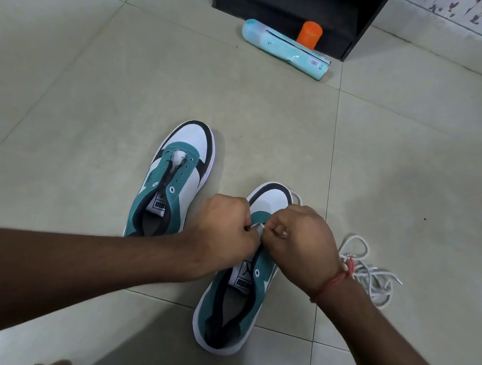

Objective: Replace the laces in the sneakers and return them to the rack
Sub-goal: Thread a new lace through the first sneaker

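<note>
Lace point(256, 225) pinched between both hands' fingers point(270, 227), above right sneaker point(238, 296)

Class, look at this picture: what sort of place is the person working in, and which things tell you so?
Probably a room at home, on the floor near shoe storage. Clues: the tiled floor, a black rack against a floral-patterned wall, and two sneakers on the tiles.

Left hand point(224, 234) fingers curled, knuckles up, pinched a white lace end point(256, 225), right hand point(299, 243) curled close beside it, pinched same lace, both forearms extended from near edge, red thread point(333, 283) on right wrist.
</note>
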